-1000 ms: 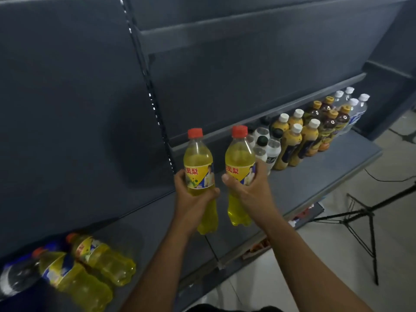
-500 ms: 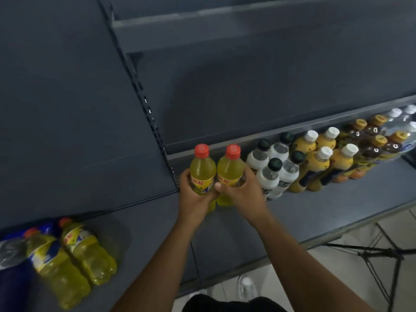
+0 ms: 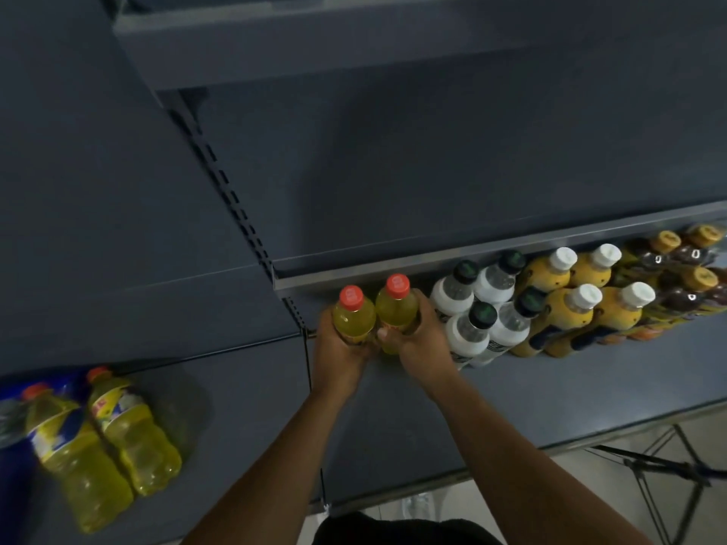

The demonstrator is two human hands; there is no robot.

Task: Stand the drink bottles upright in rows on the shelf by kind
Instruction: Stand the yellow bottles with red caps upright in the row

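Observation:
My left hand (image 3: 340, 354) grips a yellow drink bottle with a red cap (image 3: 352, 314), held upright at the back of the dark shelf (image 3: 550, 391). Right beside it, my right hand (image 3: 423, 340) grips a second yellow red-capped bottle (image 3: 395, 304), also upright. The two bottles touch each other. To their right stand white bottles with black caps (image 3: 472, 328), then yellow bottles with white caps (image 3: 570, 308), then dark bottles with yellow caps (image 3: 684, 285), all in rows.
Two more yellow bottles (image 3: 118, 426) lie on their sides on the left shelf section, next to a blue-labelled bottle (image 3: 11, 422). A tripod (image 3: 665, 470) stands on the floor at the lower right. An upper shelf (image 3: 354, 41) overhangs.
Both hands have carried the two yellow bottles forward and down to the back of the shelf, next to the white bottles. My view has tilted downward and shifted left.

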